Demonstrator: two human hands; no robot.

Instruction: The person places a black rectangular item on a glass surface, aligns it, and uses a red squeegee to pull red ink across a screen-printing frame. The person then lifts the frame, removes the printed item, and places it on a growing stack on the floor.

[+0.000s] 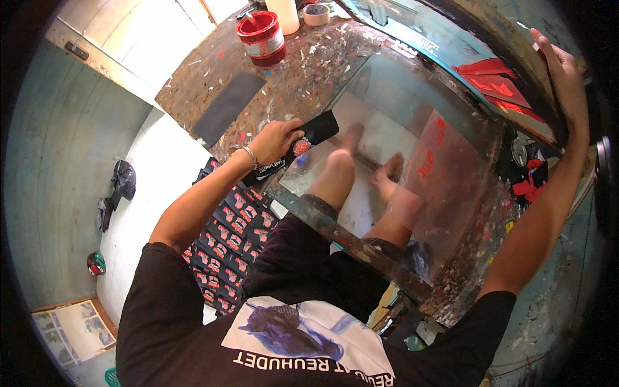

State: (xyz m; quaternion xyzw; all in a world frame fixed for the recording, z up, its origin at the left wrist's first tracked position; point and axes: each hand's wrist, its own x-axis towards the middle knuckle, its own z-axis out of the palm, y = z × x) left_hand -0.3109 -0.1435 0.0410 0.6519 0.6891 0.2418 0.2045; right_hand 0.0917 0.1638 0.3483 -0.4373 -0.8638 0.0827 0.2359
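Note:
My left hand (274, 140) grips a small black printed cloth piece (308, 139) at the left edge of a glass table top (387, 122). A bracelet sits on that wrist. My right hand (562, 71) reaches far to the right and holds the upper edge of a raised printing screen frame (503, 61) that has red ink on its mesh. Through the glass I see my bare legs and feet on the floor. A black shirt with a blue print covers my chest at the bottom of the view.
A red ink tub (261, 37), a pale bottle (284, 14) and a tape roll (316, 13) stand on the paint-stained bench (290, 71). A dark rectangular sheet (229, 106) lies there. Several rows of black printed pieces (229, 235) cover the floor at left. A dark bag (122, 179) lies by the wall.

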